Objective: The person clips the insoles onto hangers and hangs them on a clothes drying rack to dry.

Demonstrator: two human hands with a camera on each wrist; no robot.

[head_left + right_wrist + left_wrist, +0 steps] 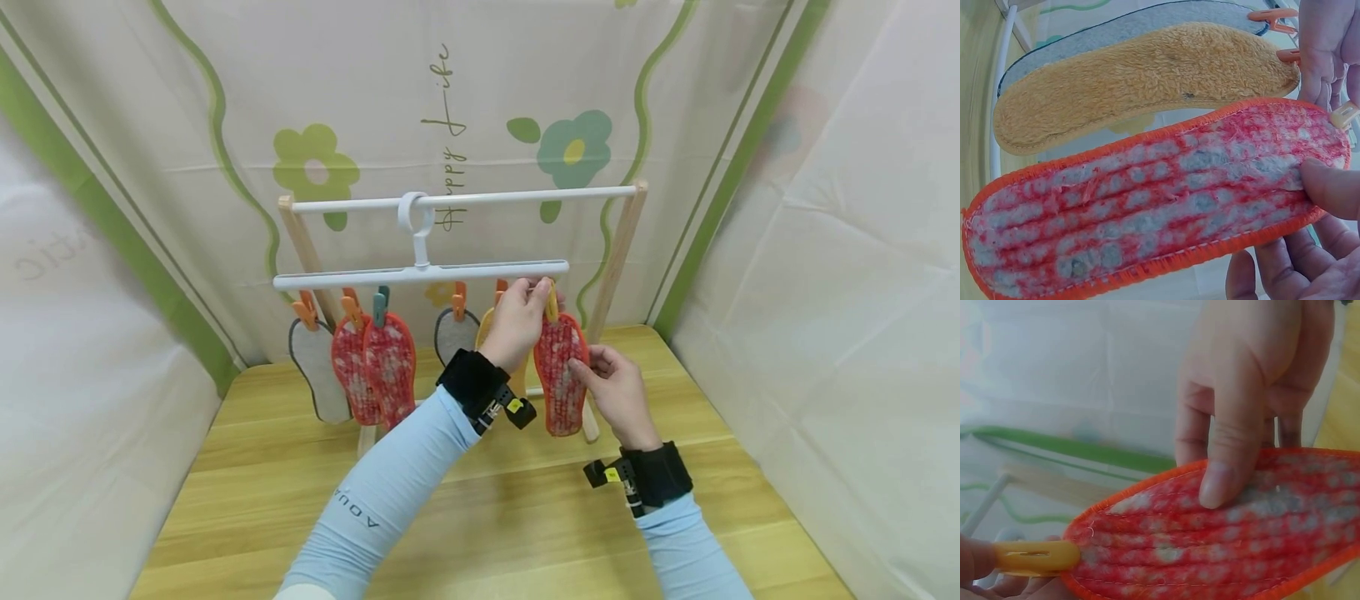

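A red patterned insole with an orange rim hangs from a yellow clip at the right end of the white clip hanger. My left hand pinches that yellow clip at the insole's top. My right hand pinches the insole's right edge, thumb on the front face and fingers behind. In the right wrist view the red insole fills the frame, with my thumb pressed on it near the clip.
Several other insoles hang from orange and teal clips: grey, two red, another grey, and a tan fleece one behind my left hand. The hanger hooks over a white rail on a wooden rack standing on a wooden table.
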